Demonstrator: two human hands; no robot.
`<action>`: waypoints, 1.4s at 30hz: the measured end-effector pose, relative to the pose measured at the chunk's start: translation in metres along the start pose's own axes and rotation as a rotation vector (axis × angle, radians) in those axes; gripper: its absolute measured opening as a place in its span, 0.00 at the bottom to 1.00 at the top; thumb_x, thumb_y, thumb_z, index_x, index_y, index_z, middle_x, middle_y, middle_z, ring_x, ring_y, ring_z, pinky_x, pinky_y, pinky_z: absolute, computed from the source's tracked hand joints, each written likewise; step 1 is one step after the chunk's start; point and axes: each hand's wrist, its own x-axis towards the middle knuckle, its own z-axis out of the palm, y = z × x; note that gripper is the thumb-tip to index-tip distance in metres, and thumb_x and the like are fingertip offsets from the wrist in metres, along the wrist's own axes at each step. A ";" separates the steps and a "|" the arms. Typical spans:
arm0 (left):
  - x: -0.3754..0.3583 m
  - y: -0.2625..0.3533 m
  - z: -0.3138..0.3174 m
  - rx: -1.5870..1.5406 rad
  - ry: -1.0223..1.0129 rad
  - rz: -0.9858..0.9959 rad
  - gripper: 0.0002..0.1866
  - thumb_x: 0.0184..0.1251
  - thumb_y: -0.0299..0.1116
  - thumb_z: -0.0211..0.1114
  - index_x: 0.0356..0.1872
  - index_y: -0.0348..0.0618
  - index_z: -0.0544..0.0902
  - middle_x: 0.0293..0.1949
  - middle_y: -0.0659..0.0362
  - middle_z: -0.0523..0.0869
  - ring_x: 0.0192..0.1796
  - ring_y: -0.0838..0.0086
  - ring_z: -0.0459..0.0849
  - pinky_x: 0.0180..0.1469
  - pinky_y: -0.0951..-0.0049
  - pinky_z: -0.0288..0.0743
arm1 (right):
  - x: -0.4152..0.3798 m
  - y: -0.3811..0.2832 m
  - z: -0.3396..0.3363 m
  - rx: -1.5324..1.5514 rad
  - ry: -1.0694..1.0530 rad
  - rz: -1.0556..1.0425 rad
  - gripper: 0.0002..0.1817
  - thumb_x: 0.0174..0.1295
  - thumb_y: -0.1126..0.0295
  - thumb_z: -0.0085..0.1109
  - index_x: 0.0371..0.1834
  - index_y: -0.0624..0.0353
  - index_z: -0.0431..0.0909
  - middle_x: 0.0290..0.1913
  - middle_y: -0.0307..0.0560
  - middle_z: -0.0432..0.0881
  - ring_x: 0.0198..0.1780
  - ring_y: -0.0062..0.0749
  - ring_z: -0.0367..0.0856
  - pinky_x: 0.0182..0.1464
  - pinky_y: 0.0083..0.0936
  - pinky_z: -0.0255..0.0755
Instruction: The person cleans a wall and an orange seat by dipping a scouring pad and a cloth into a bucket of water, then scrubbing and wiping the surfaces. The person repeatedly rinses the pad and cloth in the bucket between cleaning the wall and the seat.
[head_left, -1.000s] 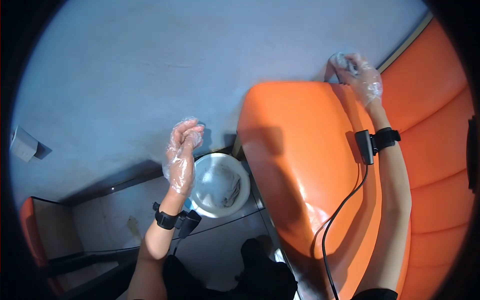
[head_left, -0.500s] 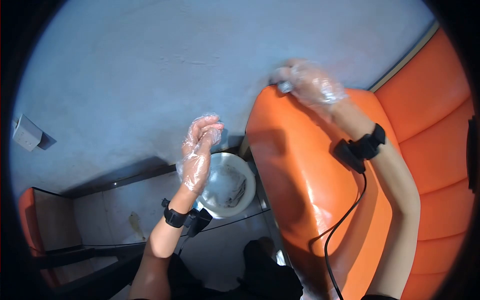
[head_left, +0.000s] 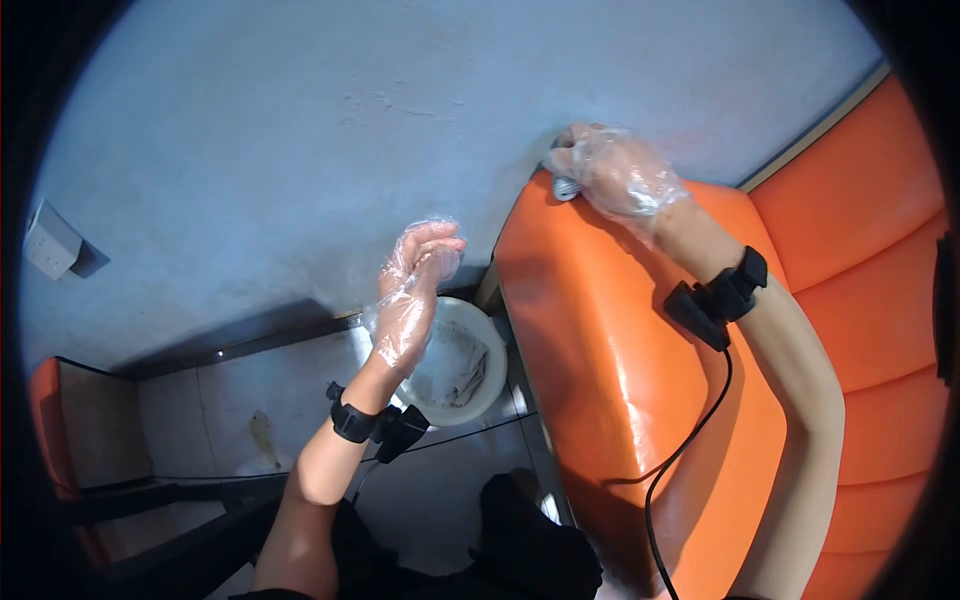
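Note:
My right hand point(head_left: 615, 175), in a clear plastic glove, is closed on a grey cloth point(head_left: 565, 187) at the wall-side edge of an orange padded seat point(head_left: 640, 330). The cloth touches the seat's top edge. My left hand point(head_left: 415, 290), also gloved, hangs above a white bucket point(head_left: 497, 375), with its fingers curled together; whether anything lies inside them is hidden. Inside the bucket are water and a crumpled grey cloth point(head_left: 468, 378).
A blue-grey wall point(head_left: 300, 120) stands ahead, with a white socket box point(head_left: 52, 242) at the left. An orange backrest point(head_left: 870, 300) rises on the right. Another orange seat point(head_left: 45, 420) is at the lower left, and a stain point(head_left: 263, 438) marks the tiled floor.
My left hand has moved slightly right and up. My right hand, blurred before, now shows sharply in nearly the same place, still on the cloth. The view has shifted a little.

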 end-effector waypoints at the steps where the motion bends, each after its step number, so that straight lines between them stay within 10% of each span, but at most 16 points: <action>1: 0.001 0.000 -0.001 0.002 -0.001 -0.002 0.14 0.71 0.30 0.56 0.55 0.42 0.78 0.47 0.59 0.84 0.53 0.79 0.78 0.59 0.74 0.69 | -0.005 0.013 0.002 -0.129 0.030 -0.194 0.06 0.63 0.72 0.50 0.38 0.56 0.78 0.43 0.50 0.79 0.46 0.50 0.80 0.45 0.40 0.76; 4: 0.001 -0.003 -0.008 -0.020 0.025 0.000 0.13 0.71 0.29 0.56 0.54 0.41 0.79 0.46 0.60 0.84 0.53 0.79 0.78 0.58 0.75 0.69 | -0.038 0.040 -0.008 -0.184 -0.005 0.182 0.08 0.62 0.73 0.49 0.38 0.50 0.79 0.41 0.48 0.79 0.44 0.47 0.80 0.44 0.38 0.75; 5: 0.000 -0.006 -0.012 0.001 0.050 0.004 0.13 0.71 0.29 0.56 0.54 0.41 0.79 0.46 0.60 0.84 0.53 0.79 0.79 0.58 0.75 0.69 | -0.039 0.059 -0.001 0.577 0.015 0.635 0.13 0.58 0.80 0.48 0.38 0.48 0.79 0.41 0.48 0.79 0.44 0.45 0.81 0.43 0.38 0.75; 9: 0.002 -0.020 -0.009 0.056 0.087 0.020 0.13 0.72 0.31 0.56 0.53 0.42 0.79 0.46 0.60 0.84 0.53 0.78 0.79 0.58 0.74 0.69 | -0.034 0.037 0.014 0.024 0.222 -0.047 0.18 0.51 0.86 0.50 0.38 0.49 0.79 0.43 0.45 0.80 0.42 0.43 0.81 0.43 0.38 0.76; 15: 0.002 -0.007 -0.002 -0.030 -0.035 -0.011 0.13 0.73 0.35 0.58 0.53 0.43 0.79 0.48 0.59 0.83 0.54 0.78 0.79 0.60 0.73 0.69 | -0.002 -0.009 -0.006 0.620 -0.049 0.332 0.07 0.69 0.76 0.50 0.40 0.54 0.80 0.38 0.43 0.78 0.36 0.36 0.79 0.39 0.33 0.73; 16: 0.001 -0.006 -0.002 -0.021 -0.034 0.000 0.13 0.73 0.34 0.58 0.53 0.42 0.79 0.49 0.59 0.83 0.54 0.77 0.79 0.60 0.73 0.69 | -0.002 -0.002 -0.002 0.608 0.167 0.047 0.14 0.69 0.59 0.52 0.37 0.60 0.77 0.32 0.40 0.77 0.21 0.24 0.71 0.17 0.27 0.67; 18: 0.003 -0.002 0.003 -0.008 -0.037 0.015 0.13 0.73 0.34 0.58 0.53 0.42 0.79 0.49 0.58 0.83 0.54 0.76 0.79 0.60 0.72 0.70 | -0.019 -0.004 -0.033 0.420 0.142 0.486 0.07 0.65 0.71 0.60 0.45 0.56 0.78 0.32 0.43 0.81 0.30 0.23 0.82 0.23 0.24 0.73; 19: 0.002 0.003 0.005 -0.017 -0.094 0.034 0.15 0.73 0.35 0.58 0.57 0.42 0.77 0.53 0.57 0.81 0.56 0.74 0.78 0.61 0.71 0.70 | -0.020 -0.011 -0.036 0.814 0.267 0.496 0.10 0.63 0.68 0.64 0.45 0.57 0.79 0.33 0.42 0.83 0.28 0.22 0.81 0.19 0.23 0.70; 21: 0.002 0.028 0.022 -0.021 -0.151 0.052 0.18 0.73 0.35 0.58 0.60 0.42 0.75 0.56 0.56 0.79 0.58 0.73 0.77 0.61 0.69 0.70 | -0.021 -0.038 -0.056 1.125 0.323 0.406 0.12 0.64 0.64 0.63 0.46 0.58 0.79 0.33 0.40 0.84 0.30 0.20 0.81 0.24 0.21 0.73; 22: -0.001 0.043 0.034 -0.145 -0.160 0.054 0.23 0.73 0.37 0.59 0.66 0.43 0.69 0.59 0.55 0.76 0.61 0.72 0.75 0.62 0.68 0.70 | -0.008 -0.036 -0.048 0.582 0.470 0.324 0.14 0.65 0.61 0.63 0.48 0.56 0.80 0.35 0.40 0.84 0.31 0.19 0.81 0.29 0.20 0.74; 26: -0.006 0.061 0.056 -0.373 -0.159 0.229 0.41 0.74 0.44 0.60 0.77 0.45 0.46 0.65 0.52 0.70 0.65 0.70 0.71 0.62 0.65 0.70 | -0.004 -0.077 -0.018 0.646 0.409 0.320 0.16 0.63 0.63 0.63 0.50 0.60 0.78 0.36 0.44 0.84 0.34 0.21 0.81 0.34 0.22 0.75; 32: 0.018 0.068 0.051 -0.274 0.093 0.232 0.33 0.69 0.30 0.65 0.71 0.44 0.58 0.56 0.56 0.76 0.56 0.73 0.76 0.58 0.70 0.73 | -0.009 -0.080 -0.021 1.063 0.108 0.035 0.25 0.60 0.73 0.54 0.63 0.62 0.74 0.47 0.50 0.82 0.48 0.29 0.82 0.51 0.25 0.77; 34: 0.026 0.077 0.042 -0.047 0.089 0.276 0.28 0.66 0.25 0.66 0.66 0.44 0.66 0.55 0.58 0.77 0.56 0.73 0.76 0.57 0.71 0.74 | -0.007 -0.050 -0.036 0.993 0.091 -0.131 0.21 0.61 0.71 0.53 0.57 0.64 0.79 0.51 0.49 0.83 0.51 0.31 0.82 0.55 0.27 0.76; 37: 0.056 0.107 0.041 1.075 0.039 1.102 0.23 0.54 0.21 0.69 0.54 0.45 0.79 0.52 0.55 0.82 0.53 0.62 0.82 0.58 0.67 0.76 | -0.010 0.031 -0.040 1.150 0.054 0.062 0.17 0.62 0.66 0.54 0.48 0.62 0.83 0.47 0.43 0.85 0.49 0.27 0.82 0.55 0.26 0.76; 42: 0.092 0.082 0.091 1.330 -0.350 1.275 0.24 0.53 0.19 0.63 0.54 0.47 0.81 0.56 0.53 0.80 0.51 0.55 0.81 0.50 0.63 0.80 | -0.021 0.052 -0.032 1.147 0.199 0.272 0.14 0.65 0.68 0.51 0.46 0.61 0.83 0.43 0.41 0.84 0.45 0.23 0.80 0.53 0.24 0.76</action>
